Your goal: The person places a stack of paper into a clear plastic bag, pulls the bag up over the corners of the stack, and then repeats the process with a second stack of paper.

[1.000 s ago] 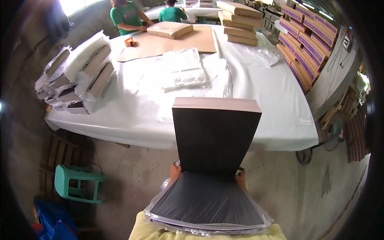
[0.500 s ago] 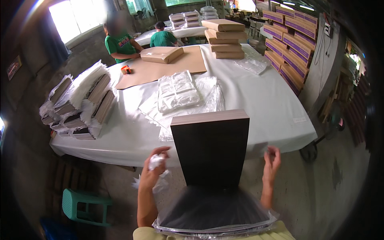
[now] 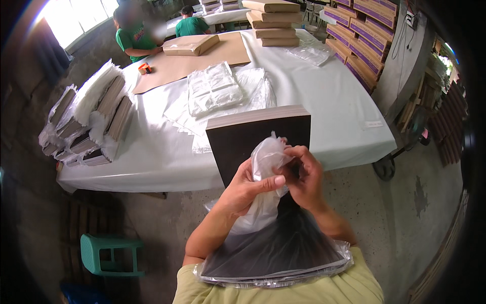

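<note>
White-covered table (image 3: pixel 324 96) ahead w/ stacked flat boxes (image 3: pixel 271 23) and folded clear bags (image 3: pixel 215 88). Dark board stack (image 3: pixel 258 137) propped btwn table edge & lap, lower end in plastic wrap (image 3: pixel 273 263). Clear plastic bag (image 3: pixel 266 162) bunched in front of stack, pinched btwn both hands: left hand (image 3: pixel 248 190) thumb pressed across it, right hand (image 3: pixel 304 177) fingers curled shut on top edge.

A long worktop (image 3: pixel 324 96) under a white cloth fills the middle of the room, standing on a stained grey concrete floor (image 3: pixel 405 202). Daylight pours through a window (image 3: pixel 76 20) at upper left, and a grey wall (image 3: pixel 400 66) rises on the right. A green plastic stool (image 3: pixel 109 253) stands on the floor at lower left.
</note>
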`<move>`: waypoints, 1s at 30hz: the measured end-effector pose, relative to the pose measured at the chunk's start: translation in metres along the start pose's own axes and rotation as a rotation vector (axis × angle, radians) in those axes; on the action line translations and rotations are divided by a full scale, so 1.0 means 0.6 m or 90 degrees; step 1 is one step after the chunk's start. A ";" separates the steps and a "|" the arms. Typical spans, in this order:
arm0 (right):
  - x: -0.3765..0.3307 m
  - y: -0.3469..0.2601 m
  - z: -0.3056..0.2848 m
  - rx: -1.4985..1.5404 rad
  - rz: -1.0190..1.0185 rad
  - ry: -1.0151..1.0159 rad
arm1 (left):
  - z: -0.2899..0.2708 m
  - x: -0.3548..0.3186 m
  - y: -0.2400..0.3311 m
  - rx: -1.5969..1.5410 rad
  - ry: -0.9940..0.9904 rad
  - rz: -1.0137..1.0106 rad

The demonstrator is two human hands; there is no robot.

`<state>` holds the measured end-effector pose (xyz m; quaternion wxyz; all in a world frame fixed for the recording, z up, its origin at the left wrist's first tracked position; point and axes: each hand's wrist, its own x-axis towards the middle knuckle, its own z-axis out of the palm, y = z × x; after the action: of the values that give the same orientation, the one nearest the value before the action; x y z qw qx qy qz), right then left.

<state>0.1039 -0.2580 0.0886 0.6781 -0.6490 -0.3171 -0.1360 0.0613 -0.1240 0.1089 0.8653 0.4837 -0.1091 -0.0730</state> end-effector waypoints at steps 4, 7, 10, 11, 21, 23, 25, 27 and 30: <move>-0.005 0.018 -0.005 0.105 0.155 -0.021 | -0.032 -0.009 -0.026 -0.111 0.133 -0.050; -0.002 0.024 -0.007 0.198 0.130 -0.044 | -0.042 -0.006 -0.038 -0.130 0.185 -0.060; -0.001 0.027 -0.004 0.155 0.066 -0.063 | -0.042 -0.003 -0.053 -0.094 0.207 -0.017; -0.001 0.023 0.006 0.149 0.064 -0.051 | -0.046 -0.003 -0.059 -0.084 0.199 -0.003; 0.011 0.033 0.009 0.232 0.186 0.017 | -0.040 -0.011 -0.062 0.074 0.251 0.063; 0.008 0.036 0.009 0.225 0.200 0.001 | -0.044 -0.009 -0.063 0.052 0.281 0.090; 0.007 0.039 0.009 0.220 0.205 0.012 | -0.042 -0.004 -0.060 -0.016 0.309 0.117; 0.005 0.048 0.003 0.211 0.205 0.021 | -0.044 -0.003 -0.059 -0.098 0.300 0.141; 0.008 0.050 0.001 0.209 0.213 0.037 | -0.057 -0.015 -0.050 -0.081 0.275 0.130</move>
<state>0.1253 -0.2525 0.0678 0.7964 -0.5694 -0.2034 0.0130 0.0610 -0.1093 0.0647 0.9001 0.4194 0.0347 0.1128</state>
